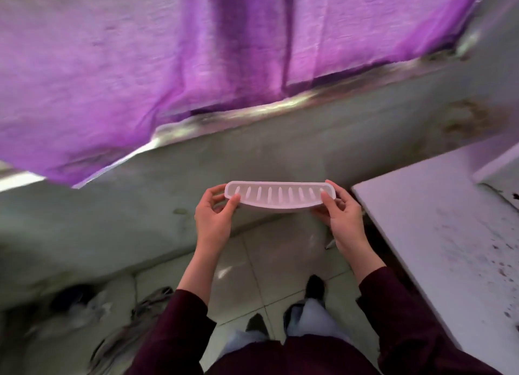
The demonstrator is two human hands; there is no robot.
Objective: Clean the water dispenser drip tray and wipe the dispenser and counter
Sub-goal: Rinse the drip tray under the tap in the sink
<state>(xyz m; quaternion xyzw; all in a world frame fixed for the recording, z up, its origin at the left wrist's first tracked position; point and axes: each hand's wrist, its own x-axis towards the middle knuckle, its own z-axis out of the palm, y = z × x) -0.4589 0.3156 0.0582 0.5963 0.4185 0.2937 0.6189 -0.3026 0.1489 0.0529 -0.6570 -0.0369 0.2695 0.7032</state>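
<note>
above floor | drip tray (pixel 280 196) long axis left-right, slots up | both hands' fingers pinch ends

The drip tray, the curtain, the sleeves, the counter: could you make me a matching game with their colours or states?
Things:
1. drip tray
2. curtain
3. sleeves
4. counter

Descriptions:
A. purple, hanging above
B. white, speckled with dark spots
C. white, slotted, held at both ends
D. dark maroon

Pairs: 1-C, 2-A, 3-D, 4-B. The left hand and right hand hold the tray.
</note>
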